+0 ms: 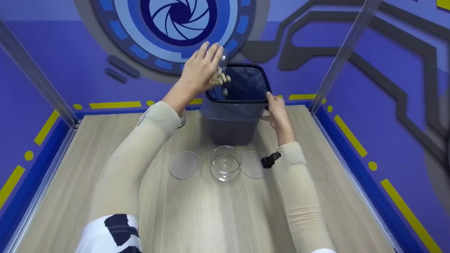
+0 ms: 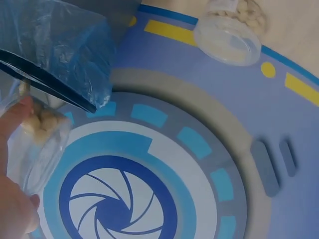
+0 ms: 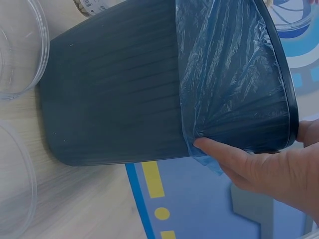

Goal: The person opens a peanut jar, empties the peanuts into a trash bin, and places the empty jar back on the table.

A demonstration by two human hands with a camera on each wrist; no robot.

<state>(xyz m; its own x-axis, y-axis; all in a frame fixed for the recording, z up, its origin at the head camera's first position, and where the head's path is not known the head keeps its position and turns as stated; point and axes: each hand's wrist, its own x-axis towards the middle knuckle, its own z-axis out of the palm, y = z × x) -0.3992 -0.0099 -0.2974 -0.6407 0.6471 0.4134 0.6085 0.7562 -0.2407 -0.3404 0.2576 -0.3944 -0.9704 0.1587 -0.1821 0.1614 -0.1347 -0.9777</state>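
Left hand (image 1: pixel 200 68) grasps a clear jar (image 1: pixel 222 66), fingers curled over its side; in the left wrist view the fingers (image 2: pixel 15 119) press against the clear wall. Right hand (image 1: pixel 278 111) grips the bin (image 1: pixel 232 130) at its right rim, thumb on top and fingers (image 3: pixel 219 152) pressed on the outer wall over the liner's overhang.

Jar is held above the bin's left rim, tipped well over, long axis slanting with the mouth down toward the bin opening. Pale pellets (image 1: pixel 220 79) sit bunched at the mouth, some at rim level of the bin.

Bin stands upright at the back of the table (image 1: pixel 218 218), dark, ribbed, lined with a blue bag (image 1: pixel 246 84) folded over the black rim. Its contents cannot be seen.

Left forearm is raised and extended forward over the table; right forearm lies low, reaching to the bin's side. Both in beige sleeves.

Before the bin: an empty glass dish (image 1: pixel 225 163), a clear lid (image 1: pixel 184 164) to its left, another lid (image 1: pixel 254 164) touching its right. A second jar (image 2: pixel 230 27) with pale pellets stands left of the bin.
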